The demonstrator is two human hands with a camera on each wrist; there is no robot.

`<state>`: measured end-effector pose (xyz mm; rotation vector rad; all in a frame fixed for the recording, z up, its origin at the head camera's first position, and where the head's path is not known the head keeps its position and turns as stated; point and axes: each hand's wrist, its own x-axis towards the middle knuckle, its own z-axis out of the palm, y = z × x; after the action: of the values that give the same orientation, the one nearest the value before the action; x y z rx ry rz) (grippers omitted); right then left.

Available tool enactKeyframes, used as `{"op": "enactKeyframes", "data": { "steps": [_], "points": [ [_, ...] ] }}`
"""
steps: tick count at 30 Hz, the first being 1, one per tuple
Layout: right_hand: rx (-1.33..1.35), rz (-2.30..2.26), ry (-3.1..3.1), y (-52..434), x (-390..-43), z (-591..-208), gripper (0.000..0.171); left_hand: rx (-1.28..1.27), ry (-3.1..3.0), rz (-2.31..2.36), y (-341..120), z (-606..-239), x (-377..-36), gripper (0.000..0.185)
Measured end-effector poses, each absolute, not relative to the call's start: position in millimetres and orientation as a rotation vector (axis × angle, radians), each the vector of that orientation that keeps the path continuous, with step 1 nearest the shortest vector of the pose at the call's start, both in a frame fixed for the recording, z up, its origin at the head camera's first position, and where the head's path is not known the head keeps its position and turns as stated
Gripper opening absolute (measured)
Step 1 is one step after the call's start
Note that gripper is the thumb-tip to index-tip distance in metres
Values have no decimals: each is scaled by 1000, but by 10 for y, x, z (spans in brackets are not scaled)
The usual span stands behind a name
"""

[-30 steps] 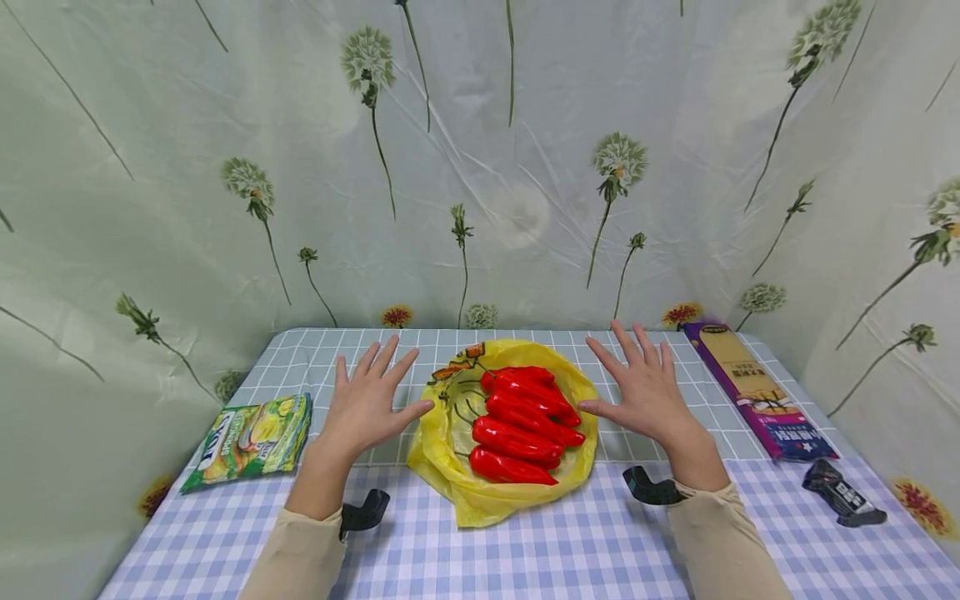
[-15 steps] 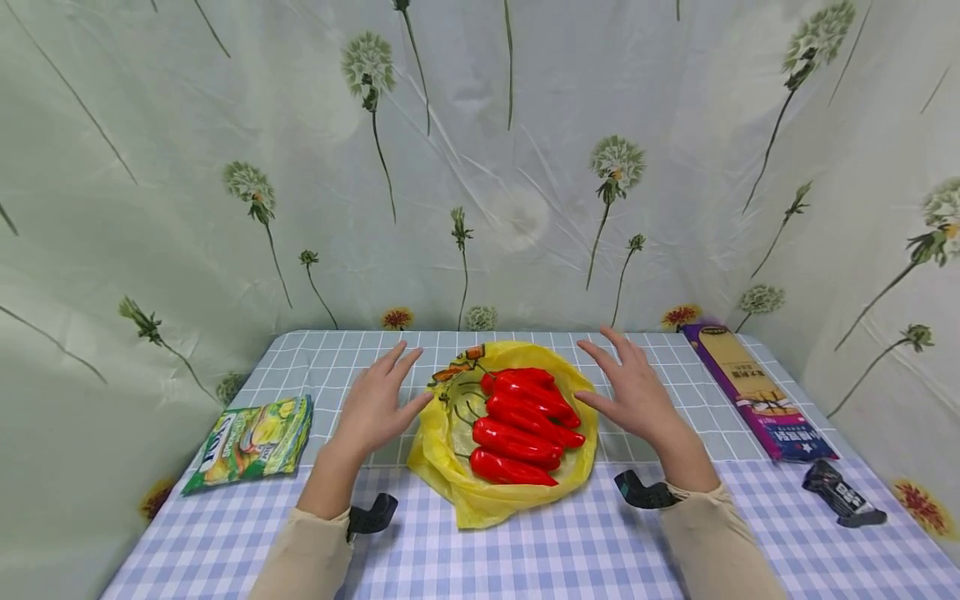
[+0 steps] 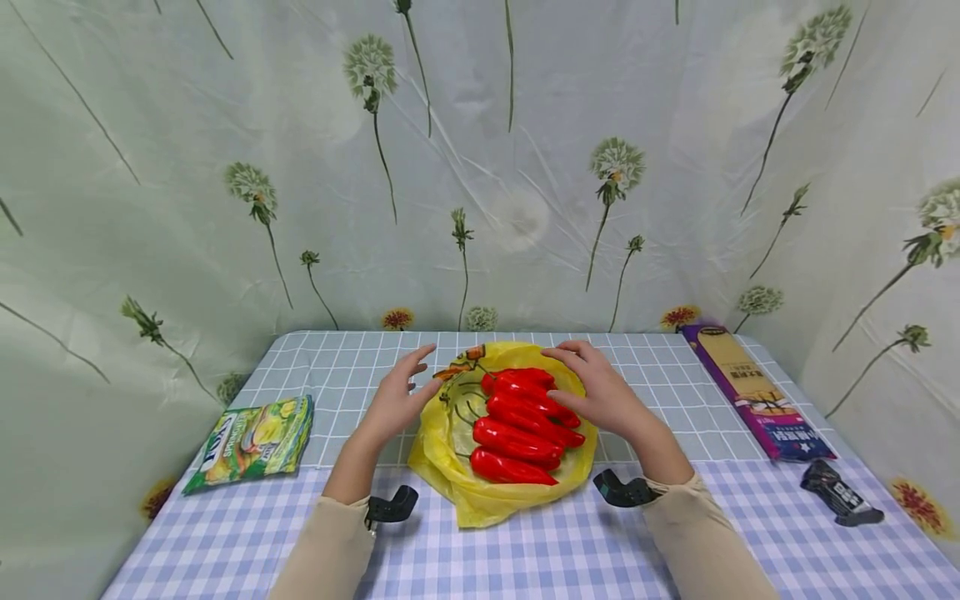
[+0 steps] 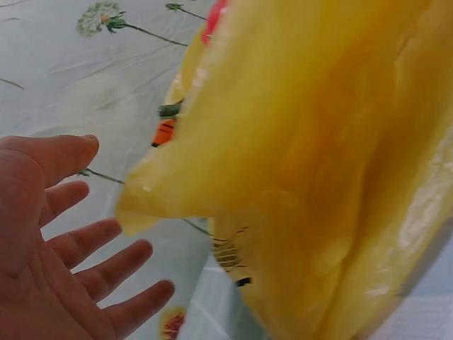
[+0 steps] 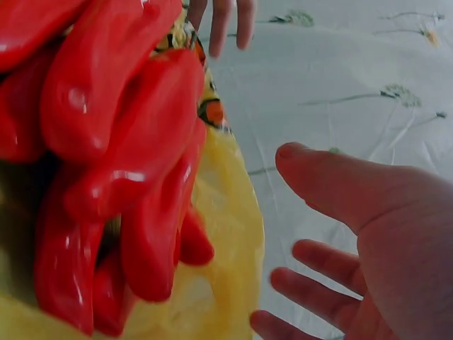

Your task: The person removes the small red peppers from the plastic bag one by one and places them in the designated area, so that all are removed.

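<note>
We hold our left hand and right hand flat and open, one on each side of the yellow bag (holding nothing). Four red peppers lie on it mid-table, long ways across, stems pointing left.

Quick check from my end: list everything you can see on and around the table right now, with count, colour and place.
Peppers: about five, red, piled on the yellow bag.
Plastic bag: one, yellow, table centre, lying open under the peppers.
Snack packet: one, green, left side of the table.
Long box: one, purple and tan, right side.
Small wrapped bar: one, black, near right edge.
Tablecloth: one, blue-white check.
Backdrop: pale green, dandelion print.
Left hand: open, at the bag's left edge.
Right hand: open, over the peppers' far right.
</note>
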<state>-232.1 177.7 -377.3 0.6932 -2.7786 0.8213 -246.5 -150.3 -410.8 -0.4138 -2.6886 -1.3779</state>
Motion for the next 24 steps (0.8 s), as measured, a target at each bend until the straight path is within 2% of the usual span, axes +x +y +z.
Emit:
{"op": "enactKeyframes", "data": {
  "steps": [9,24],
  "points": [
    [814,943,-2879,1593,-2318,-3792,53,-355,-2541,-1871,-1557,-4263,-2501,57],
    [890,853,-2942,1395,-2325,-3871,49,-427,-2583,-1963,-1495,-4407,-2534,55]
  ]
}}
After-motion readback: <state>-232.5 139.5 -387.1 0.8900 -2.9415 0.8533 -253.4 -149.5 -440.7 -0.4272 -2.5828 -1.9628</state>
